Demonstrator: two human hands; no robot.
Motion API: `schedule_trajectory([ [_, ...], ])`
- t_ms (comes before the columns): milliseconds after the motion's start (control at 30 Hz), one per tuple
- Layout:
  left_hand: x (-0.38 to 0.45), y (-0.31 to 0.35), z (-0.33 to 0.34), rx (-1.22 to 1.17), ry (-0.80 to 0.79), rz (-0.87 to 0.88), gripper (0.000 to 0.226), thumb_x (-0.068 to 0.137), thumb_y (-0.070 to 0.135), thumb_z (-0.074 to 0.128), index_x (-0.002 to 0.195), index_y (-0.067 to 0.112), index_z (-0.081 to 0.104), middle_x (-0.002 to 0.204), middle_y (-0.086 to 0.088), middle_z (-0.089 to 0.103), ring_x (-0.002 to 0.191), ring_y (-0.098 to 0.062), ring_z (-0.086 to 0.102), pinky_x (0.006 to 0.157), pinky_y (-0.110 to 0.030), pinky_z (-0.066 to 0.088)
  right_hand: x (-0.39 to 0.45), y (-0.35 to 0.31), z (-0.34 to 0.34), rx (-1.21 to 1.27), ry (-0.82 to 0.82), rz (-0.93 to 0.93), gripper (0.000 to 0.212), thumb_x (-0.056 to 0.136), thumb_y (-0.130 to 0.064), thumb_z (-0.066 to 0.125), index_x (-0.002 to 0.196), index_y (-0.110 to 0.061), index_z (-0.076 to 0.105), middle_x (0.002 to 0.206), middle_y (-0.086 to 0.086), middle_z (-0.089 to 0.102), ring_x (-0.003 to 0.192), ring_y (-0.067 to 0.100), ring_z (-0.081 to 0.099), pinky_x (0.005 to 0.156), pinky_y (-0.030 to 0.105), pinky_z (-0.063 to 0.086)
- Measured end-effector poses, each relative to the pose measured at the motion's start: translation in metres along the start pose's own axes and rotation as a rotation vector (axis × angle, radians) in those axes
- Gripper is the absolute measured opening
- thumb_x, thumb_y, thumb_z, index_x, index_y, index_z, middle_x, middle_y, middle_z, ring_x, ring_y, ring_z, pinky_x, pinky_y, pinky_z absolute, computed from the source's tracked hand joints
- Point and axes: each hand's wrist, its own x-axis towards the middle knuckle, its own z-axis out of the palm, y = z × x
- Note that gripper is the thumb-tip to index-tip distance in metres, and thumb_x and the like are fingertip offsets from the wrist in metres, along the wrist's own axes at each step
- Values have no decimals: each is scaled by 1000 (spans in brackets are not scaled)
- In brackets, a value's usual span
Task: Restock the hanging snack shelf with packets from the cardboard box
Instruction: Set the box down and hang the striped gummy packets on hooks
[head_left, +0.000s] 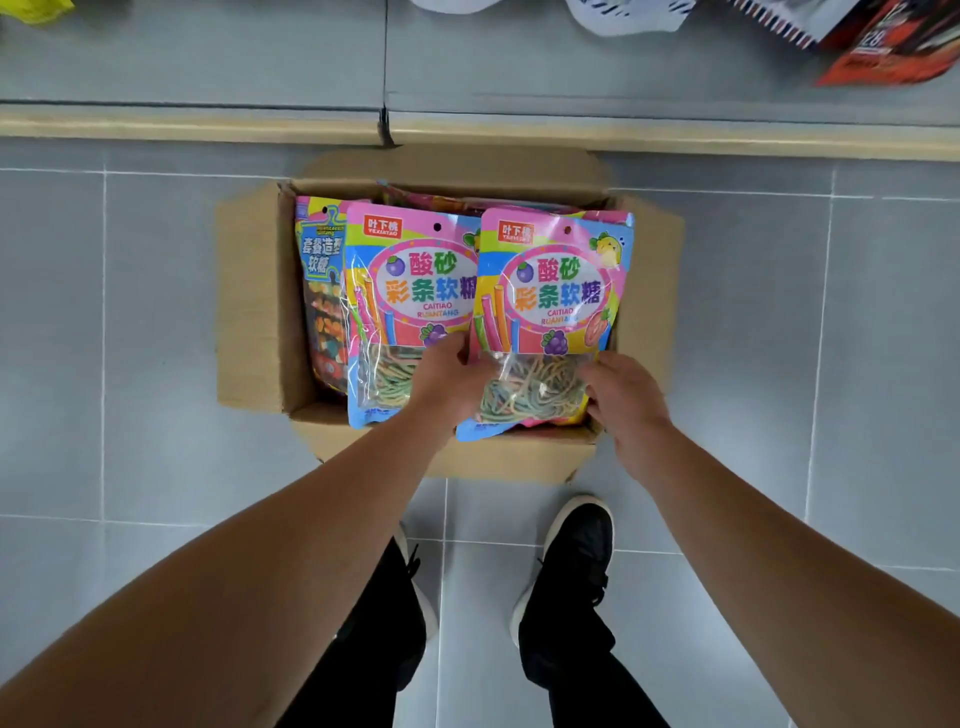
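Cardboard box (249, 312) open on the tiled floor (779, 338), flaps splayed, pushed up to the base of the shelf unit (208, 122). Inside, packets standing on end, 3 fronts readable.

Left hand (447, 374) grips the lower left edge of the right rainbow-candy packet (556, 291), thumb over the front. Right hand (623, 395) sits at the packet's lower right edge, fingers curled; whether it truly pinches the film or only touches it, cannot tell. Packet appears lifted a little above its neighbour, the second rainbow-candy packet (410, 291). A darker packet (322, 291) stands at far left.

Risks, as judged:
- glossy film is slick; a grip low on the soft candy-filled window could slip
- raised packet may drag its neighbour up with it
- small round hang hole at the top could tear if forced onto a peg

Materials: corrugated board, matt, creased flaps; thin shiny plastic pouches, flat, rectangular, clear lower window showing tangled candy strings; smooth grey tiles
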Motion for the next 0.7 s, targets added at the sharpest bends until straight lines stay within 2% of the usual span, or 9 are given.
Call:
schedule_trajectory([
  [100,2,4,1,16,103,7,24,94,17,53,70,10,55,55,-1,46,48,-16,41,44,-22,28,-7,-5,-4,-72,-2,-22,31,59,-43,66,82,-24,59,76,-8,57,80,21,55,70,35,48],
  [133,-1,5,-2,15,127,19,30,94,15,52,64,13,48,53,0,41,45,-12,39,40,-21,27,-15,-9,-5,-110,8,-36,28,64,-42,67,86,-26,59,81,-8,58,81,22,55,67,33,45],
  [233,-15,6,-17,-58,100,11,38,93,11,56,59,14,39,52,1,34,35,-4,33,36,-16,24,-26,-16,-10,-84,37,-67,37,88,-32,70,119,-32,51,98,-15,54,81,11,59,74,28,46],
  [333,-32,12,-41,-218,17,0,30,86,22,66,62,16,49,60,-5,38,57,-16,37,59,-27,31,-40,-31,-12,-100,45,-151,49,87,-36,71,132,-25,52,111,-13,53,98,13,55,86,28,43],
  [367,-44,19,-53,-270,-10,-11,27,81,28,68,61,19,52,65,-9,42,65,-17,41,65,-32,34,-53,-42,-11,-125,42,-182,54,81,-43,72,129,-22,57,114,-12,58,103,14,57,88,29,45],
  [433,-69,35,-74,-349,-61,-23,21,71,35,68,60,21,58,78,-11,49,77,-20,45,73,-37,36,-81,-62,-12,-178,55,-249,48,75,-49,68,113,-20,67,102,-6,69,95,15,65,75,24,50],
  [533,-98,60,-99,-397,-77,6,15,72,34,66,64,21,63,83,-13,55,81,-22,50,75,-39,39,-120,-89,-17,-171,76,-309,15,90,-29,66,93,-15,69,76,-6,63,68,8,58,49,10,40],
  [600,-129,78,-123,-395,-73,31,17,74,32,66,61,22,61,83,-12,54,81,-22,49,73,-39,38,-161,-104,-21,-153,90,-354,20,90,-28,68,91,-8,68,74,-2,62,65,10,57,50,14,42],
  [700,-178,105,-158,-351,-78,72,24,75,33,66,64,14,55,82,-8,51,77,-22,45,68,-39,33,-227,-125,-26,-85,115,-363,25,87,-29,70,98,-7,70,86,4,68,76,18,64,64,27,48],
])
